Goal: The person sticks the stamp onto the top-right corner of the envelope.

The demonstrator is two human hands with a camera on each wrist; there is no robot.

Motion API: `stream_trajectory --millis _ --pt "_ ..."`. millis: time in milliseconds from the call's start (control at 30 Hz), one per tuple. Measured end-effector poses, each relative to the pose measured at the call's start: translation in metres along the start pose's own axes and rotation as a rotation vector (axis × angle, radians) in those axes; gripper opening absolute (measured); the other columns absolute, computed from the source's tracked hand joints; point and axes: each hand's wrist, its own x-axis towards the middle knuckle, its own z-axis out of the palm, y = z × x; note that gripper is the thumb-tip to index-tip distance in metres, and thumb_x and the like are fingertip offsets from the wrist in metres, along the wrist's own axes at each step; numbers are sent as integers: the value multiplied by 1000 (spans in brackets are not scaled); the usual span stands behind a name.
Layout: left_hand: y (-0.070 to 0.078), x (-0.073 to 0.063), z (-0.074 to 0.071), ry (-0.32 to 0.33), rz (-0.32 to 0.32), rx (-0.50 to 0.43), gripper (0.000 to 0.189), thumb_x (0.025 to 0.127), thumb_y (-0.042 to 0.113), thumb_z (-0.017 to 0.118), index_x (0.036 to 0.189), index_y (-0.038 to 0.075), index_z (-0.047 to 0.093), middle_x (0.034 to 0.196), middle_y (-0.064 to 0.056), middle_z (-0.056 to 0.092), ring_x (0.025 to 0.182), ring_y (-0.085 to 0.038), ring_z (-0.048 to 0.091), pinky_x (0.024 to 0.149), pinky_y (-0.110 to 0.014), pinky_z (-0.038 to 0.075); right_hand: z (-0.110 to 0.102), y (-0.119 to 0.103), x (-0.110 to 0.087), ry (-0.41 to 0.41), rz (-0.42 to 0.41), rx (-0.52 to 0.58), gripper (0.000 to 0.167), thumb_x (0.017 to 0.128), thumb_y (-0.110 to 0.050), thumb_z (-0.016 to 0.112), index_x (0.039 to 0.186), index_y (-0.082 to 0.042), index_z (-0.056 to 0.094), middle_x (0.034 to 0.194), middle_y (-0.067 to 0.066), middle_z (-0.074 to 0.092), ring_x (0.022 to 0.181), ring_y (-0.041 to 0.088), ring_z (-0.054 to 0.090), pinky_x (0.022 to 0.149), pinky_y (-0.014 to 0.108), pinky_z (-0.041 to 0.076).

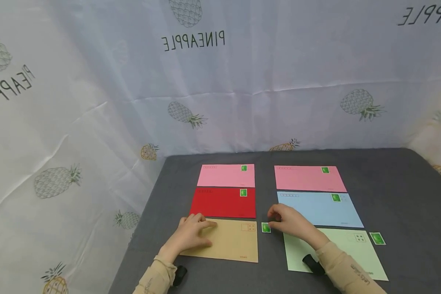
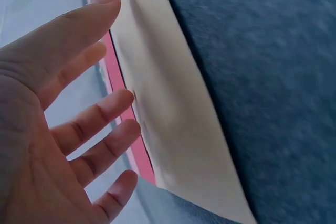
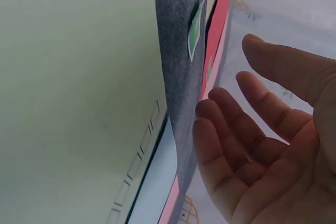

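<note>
My left hand (image 1: 189, 234) is over the left end of the tan envelope (image 1: 231, 245), thumb and fingers spread apart. In the left wrist view its fingertips (image 2: 126, 98) reach the envelope's edge, and the palm holds nothing. My right hand (image 1: 294, 222) hovers by the gap between the two envelope columns, fingers loosely bent. Beside its thumb lies a green stamp (image 1: 266, 227) on the dark cloth, right of the tan envelope. The right wrist view shows thumb and fingers apart, with that stamp (image 3: 195, 38) beyond them. Under the right forearm lies a pale green envelope (image 1: 338, 255).
Another green stamp (image 1: 377, 238) lies right of the pale green envelope. Farther back are a red envelope (image 1: 220, 204), a blue envelope (image 1: 316, 208) and two pink envelopes, left (image 1: 220, 177) and right (image 1: 305, 179), each stamped. A pineapple-print curtain (image 1: 239, 118) hangs behind the table.
</note>
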Motion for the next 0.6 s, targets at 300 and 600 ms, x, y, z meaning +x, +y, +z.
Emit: stream_trajectory --millis 300,600 --pt "-7 -7 3 -7 -63 -1 50 67 34 81 114 26 67 95 6 51 88 -11 45 81 -44 29 12 2 3 11 54 -32 29 75 -13 75 100 -5 62 93 4 61 77 12 50 67 28 46" --pt "-11 -10 -1 -12 -71 -14 54 65 32 81 117 22 66 96 5 48 90 -12 44 84 -47 30 13 -1 5 4 39 -113 26 74 -13 75 95 -2 66 89 5 58 74 11 51 67 29 48"
